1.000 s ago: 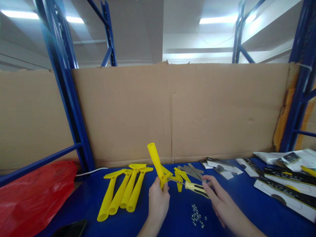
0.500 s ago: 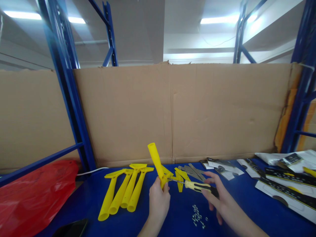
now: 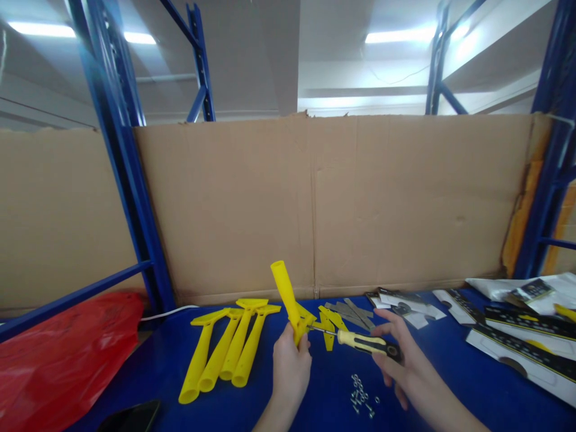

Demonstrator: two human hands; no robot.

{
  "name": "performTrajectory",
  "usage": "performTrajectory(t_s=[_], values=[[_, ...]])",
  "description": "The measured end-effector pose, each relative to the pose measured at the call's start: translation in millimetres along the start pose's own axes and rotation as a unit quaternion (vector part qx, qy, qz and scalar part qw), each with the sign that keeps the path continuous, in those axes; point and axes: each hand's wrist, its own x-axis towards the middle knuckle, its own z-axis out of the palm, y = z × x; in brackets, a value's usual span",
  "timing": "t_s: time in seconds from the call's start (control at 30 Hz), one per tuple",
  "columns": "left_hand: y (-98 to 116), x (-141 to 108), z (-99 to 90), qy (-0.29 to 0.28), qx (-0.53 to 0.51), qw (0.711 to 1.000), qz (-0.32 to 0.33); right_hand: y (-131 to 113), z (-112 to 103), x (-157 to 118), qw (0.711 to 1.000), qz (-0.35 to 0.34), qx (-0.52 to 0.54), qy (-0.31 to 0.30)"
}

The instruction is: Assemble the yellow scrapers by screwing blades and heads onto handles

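Observation:
My left hand (image 3: 291, 363) is wrapped round the head end of a yellow plastic scraper handle (image 3: 284, 288), whose hollow end points up and to the left. In my right hand (image 3: 405, 354) is a screwdriver (image 3: 366, 342) with a cream and black grip, held between thumb and fingers. Its shaft reaches left to the scraper's head; the exact contact at the tip is too small to make out. Below the screwdriver lies a small pile of screws and nuts (image 3: 359, 393). Flat yellow plates (image 3: 329, 337) and grey metal blades (image 3: 355, 313) rest behind it.
Several yellow scraper handles (image 3: 245, 342) lie side by side on the blue table (image 3: 171, 360). A red plastic bag (image 3: 67, 354) and a dark phone (image 3: 130, 417) are at the left. Packaged blades (image 3: 522, 360) spread along the right. A cardboard wall (image 3: 315, 204) closes the back.
The screwdriver's grip has turned a little in my right hand, and those fingers have shifted slightly. My left hand and the scraper handle stay almost in place.

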Motion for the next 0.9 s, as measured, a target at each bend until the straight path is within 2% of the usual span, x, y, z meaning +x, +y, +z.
performTrajectory(t_s=[0.1,0.23,0.4,0.47,0.57,0.7,0.8,0.9], values=[[1.2,-1.0,-0.5,-0.004,0.001,1.0,0.001,0.0,-1.8,2.4,1.0,-0.007,-0.026,-0.007],[2.4,-2.7,-0.5,-0.009,0.003,1.0,0.017,2.4,-1.0,4.3,0.997,0.048,-0.054,-0.013],[1.7,-2.1,0.4,-0.006,-0.014,1.0,0.01,1.5,0.8,0.2,1.0,0.007,0.023,0.012],[0.9,-1.3,0.6,-0.005,-0.013,1.0,0.012,2.4,-0.4,1.7,0.999,-0.003,0.043,0.001],[-0.3,-0.5,1.1,-0.002,-0.005,1.0,0.01,5.5,-1.7,7.2,0.999,0.022,0.037,-0.027],[-1.3,-1.2,2.6,-0.008,-0.003,1.0,0.015,6.5,0.2,10.0,0.998,0.068,0.006,-0.009],[-1.0,-2.5,3.4,-0.01,-0.008,1.0,0.011,5.6,-0.2,8.7,0.998,0.06,0.03,0.019],[-0.1,-3.3,3.4,-0.012,-0.007,1.0,0.012,5.5,-4.8,10.0,0.998,0.044,0.053,0.014]])
